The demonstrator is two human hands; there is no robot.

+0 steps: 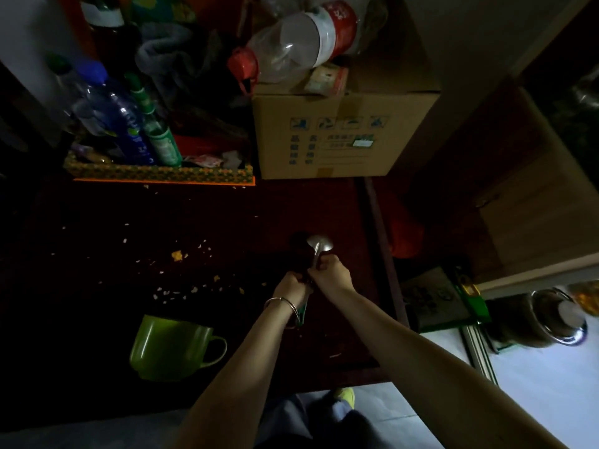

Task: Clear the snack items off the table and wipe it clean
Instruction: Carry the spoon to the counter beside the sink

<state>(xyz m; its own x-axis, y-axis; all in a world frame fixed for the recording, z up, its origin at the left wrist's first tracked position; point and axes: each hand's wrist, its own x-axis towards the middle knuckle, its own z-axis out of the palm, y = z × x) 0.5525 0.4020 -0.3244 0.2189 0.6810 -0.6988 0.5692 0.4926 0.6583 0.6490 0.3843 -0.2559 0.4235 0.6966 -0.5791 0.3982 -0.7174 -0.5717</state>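
The scene is dim. My right hand [330, 273] grips the handle of a metal spoon [320, 245], whose bowl points away from me over the dark red table [194, 215]. My left hand [291, 288], with a bangle on its wrist, is closed on a dark object with a green edge [302, 311] just below the spoon; what that object is I cannot make out. Both hands touch at the right half of the table. Pale and yellow crumbs [177, 256] are scattered across the middle. A green mug [168, 348] stands near the front edge, left of my arms.
A patterned tray [155, 173] with several bottles stands at the back left. A cardboard box [337, 134] with a plastic bottle [291, 47] on top sits at the back right. A lidded metal pot [557, 319] and boxes are on the floor to the right.
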